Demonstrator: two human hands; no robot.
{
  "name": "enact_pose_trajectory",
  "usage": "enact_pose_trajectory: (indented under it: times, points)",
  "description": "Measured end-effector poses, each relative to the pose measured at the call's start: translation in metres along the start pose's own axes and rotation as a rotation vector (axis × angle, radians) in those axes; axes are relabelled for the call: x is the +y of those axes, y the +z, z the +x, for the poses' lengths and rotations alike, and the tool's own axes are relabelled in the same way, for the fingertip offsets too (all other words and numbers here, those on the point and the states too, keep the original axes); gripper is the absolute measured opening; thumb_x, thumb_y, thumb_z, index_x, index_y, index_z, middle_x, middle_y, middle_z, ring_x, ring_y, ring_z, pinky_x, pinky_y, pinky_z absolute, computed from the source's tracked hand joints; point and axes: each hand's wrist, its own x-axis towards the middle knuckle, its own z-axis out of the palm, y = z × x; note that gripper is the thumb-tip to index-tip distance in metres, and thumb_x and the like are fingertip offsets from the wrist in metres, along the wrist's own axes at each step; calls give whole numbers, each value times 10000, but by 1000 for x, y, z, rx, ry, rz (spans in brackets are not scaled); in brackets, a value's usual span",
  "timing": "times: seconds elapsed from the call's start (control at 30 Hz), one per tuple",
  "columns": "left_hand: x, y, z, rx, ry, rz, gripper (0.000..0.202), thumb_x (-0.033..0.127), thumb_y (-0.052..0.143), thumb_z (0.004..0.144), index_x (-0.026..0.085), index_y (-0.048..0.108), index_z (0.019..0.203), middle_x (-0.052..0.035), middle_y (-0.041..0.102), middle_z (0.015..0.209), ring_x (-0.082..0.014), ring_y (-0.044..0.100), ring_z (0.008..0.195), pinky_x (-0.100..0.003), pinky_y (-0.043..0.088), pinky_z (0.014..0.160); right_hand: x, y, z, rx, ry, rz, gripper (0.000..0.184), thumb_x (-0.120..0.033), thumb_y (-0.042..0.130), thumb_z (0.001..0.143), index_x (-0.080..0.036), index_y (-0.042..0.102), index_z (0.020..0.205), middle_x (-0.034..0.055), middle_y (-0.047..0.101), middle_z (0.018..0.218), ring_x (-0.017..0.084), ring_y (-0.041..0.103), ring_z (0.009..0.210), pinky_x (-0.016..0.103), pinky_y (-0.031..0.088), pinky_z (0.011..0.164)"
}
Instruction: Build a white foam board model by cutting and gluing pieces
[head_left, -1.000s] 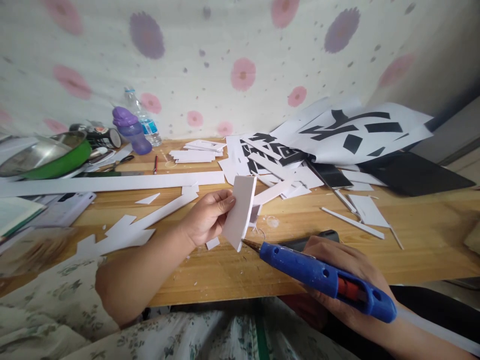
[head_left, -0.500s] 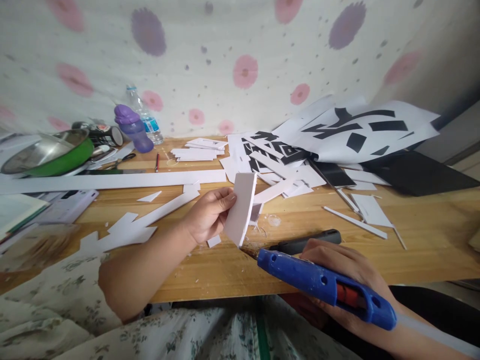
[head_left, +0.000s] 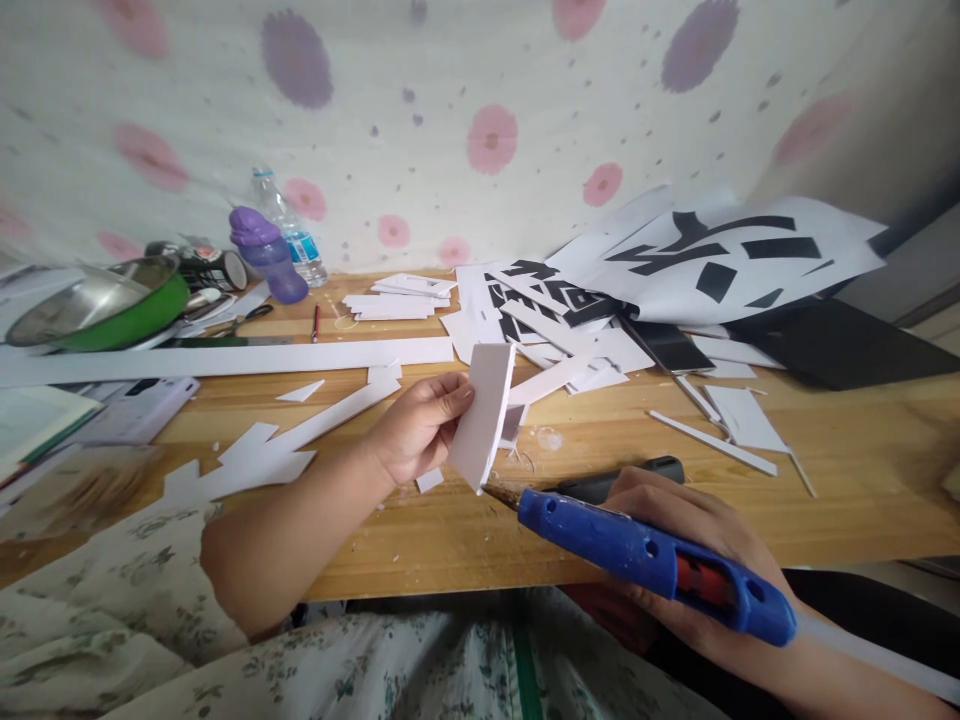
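Between its thumb and fingers, my left hand [head_left: 424, 428] pinches a white foam board piece [head_left: 482, 415], tilted on edge above the table. My right hand [head_left: 686, 520] is wrapped round a blue glue gun [head_left: 600, 540], with a glue stick [head_left: 870, 650] sticking out of its back end. The gun's dark nozzle tip meets, or nearly meets, the bottom corner of the board. Behind the gun lies a black pen-like tool [head_left: 626, 478], partly hidden by my right hand. A small grey-white piece [head_left: 512, 425] shows just behind the held board.
White board offcuts [head_left: 247, 465] and a long strip [head_left: 337, 352] lie left. Printed paper sheets [head_left: 712, 260] and a black sheet [head_left: 847, 345] are at the back right. A purple bottle [head_left: 266, 255], a clear water bottle [head_left: 300, 235] and a green pan [head_left: 112, 310] stand back left.
The glue gun and my right hand have shifted very slightly, the nozzle staying at the board's lower corner. My left hand holds the board almost unmoved.
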Motion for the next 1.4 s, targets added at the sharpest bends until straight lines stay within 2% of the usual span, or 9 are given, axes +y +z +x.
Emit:
enact_pose_trajectory:
  times: [0.17,0.43,0.63,0.77,1.1,1.4]
  points:
    - [1,1,-1,-37,-9,-4,279,277,822,641,111,598,655,-14,638,557,-95,579,465,-169,454,451,-1,-1,0,23,6,-21,85,-310,555,809,-229,556,835,1,571,726,129,548,594,265,420,549]
    - [0,1,-1,-36,-13,-21,245,231,823,640,104,619,685,-24,662,618,-95,606,535,-158,468,498,1,-2,0,39,8,-52,127,-349,547,827,-223,554,808,14,568,718,141,543,591,275,418,528]
    - [0,1,-2,-100,-20,16,247,274,801,672,109,620,705,-16,633,552,-94,577,476,-161,447,465,1,-4,1,81,-8,-80,96,-326,561,820,-231,546,818,8,583,716,156,570,634,285,425,550]
    - [1,2,-2,-145,-47,-2,244,271,795,679,115,609,694,-15,633,562,-97,580,477,-165,445,458,1,-5,0,79,16,-80,98,-311,542,828,-222,531,787,10,563,702,144,537,606,288,410,537]
    - [0,2,-3,-92,-78,-4,249,232,830,626,109,619,672,-29,683,646,-109,632,573,-179,501,564,4,-8,1,96,24,-103,46,-267,550,821,-229,532,801,11,566,741,143,556,632,280,408,546]
    - [-1,-2,-3,-113,-93,37,278,291,824,639,122,606,681,-19,658,588,-107,610,515,-170,458,487,2,-9,3,177,60,-88,91,-312,572,824,-233,548,787,5,569,697,139,553,595,275,425,524]
